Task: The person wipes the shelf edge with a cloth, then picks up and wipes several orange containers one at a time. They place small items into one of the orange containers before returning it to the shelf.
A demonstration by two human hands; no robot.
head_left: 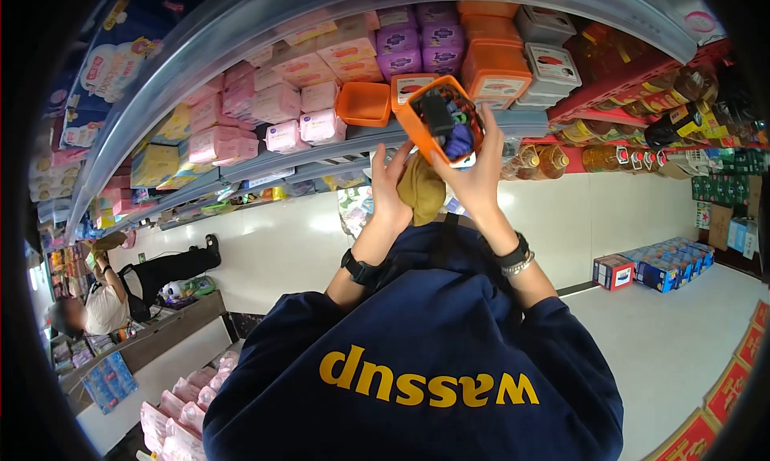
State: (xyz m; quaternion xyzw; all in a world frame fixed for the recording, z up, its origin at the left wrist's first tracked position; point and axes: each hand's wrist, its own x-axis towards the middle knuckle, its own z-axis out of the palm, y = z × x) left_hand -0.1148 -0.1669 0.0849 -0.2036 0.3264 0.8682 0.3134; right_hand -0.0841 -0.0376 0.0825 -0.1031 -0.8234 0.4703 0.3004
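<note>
My right hand [475, 172] grips an orange plastic box [419, 126] by its side, thumb and fingers around its rim. Tilted toward me, the box shows a black item [437, 112] and a purple bundle [459, 140] inside. An olive-brown cloth [423, 190] hangs from my left hand [391, 190], whose fingers close about it just below the box. Behind my hands, another orange box [365, 104] sits at the shelf's front edge with its open side facing me.
Pink packs [277, 102], purple packs [421, 40] and lidded orange boxes [493, 68] fill the shelf. Oil bottles [552, 161] stand to the right. Blue cartons [662, 262] line the floor. Far left, a person [104, 301] stands by a counter [160, 341].
</note>
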